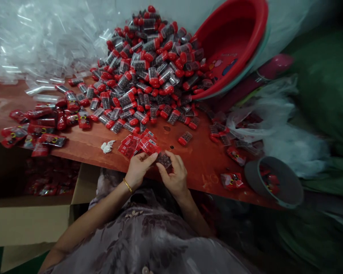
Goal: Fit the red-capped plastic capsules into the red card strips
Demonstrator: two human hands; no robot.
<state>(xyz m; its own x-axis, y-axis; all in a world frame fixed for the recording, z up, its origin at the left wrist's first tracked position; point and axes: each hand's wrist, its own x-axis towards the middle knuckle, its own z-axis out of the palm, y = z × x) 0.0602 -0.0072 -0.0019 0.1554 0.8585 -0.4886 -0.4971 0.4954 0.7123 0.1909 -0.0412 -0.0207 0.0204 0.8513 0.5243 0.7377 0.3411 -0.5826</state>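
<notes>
Two bare hands met at the near edge of a reddish-brown counter, with a small clear container of dark contents between them. The right hand held this container, its thumb and fingers closed on the near and far sides. The left hand, with a yellow bracelet at the wrist, had its thumb extended toward the container's left side and its other fingers bent beside several red printed cards; whether these fingers gripped anything could not be told.

Left of the cards lay a crumpled white scrap; to their right, a single red-ended container lay apart. Behind rose a large heap of similar containers, its right flank reaching into a tilted red basin. Clear plastic pieces were massed at the far left, and red packets were piled nearer the front. At right stood a grey bowl with red items inside, near a translucent plastic bag and another red packet. An open cardboard box, below the counter at left, contained more red packets.
</notes>
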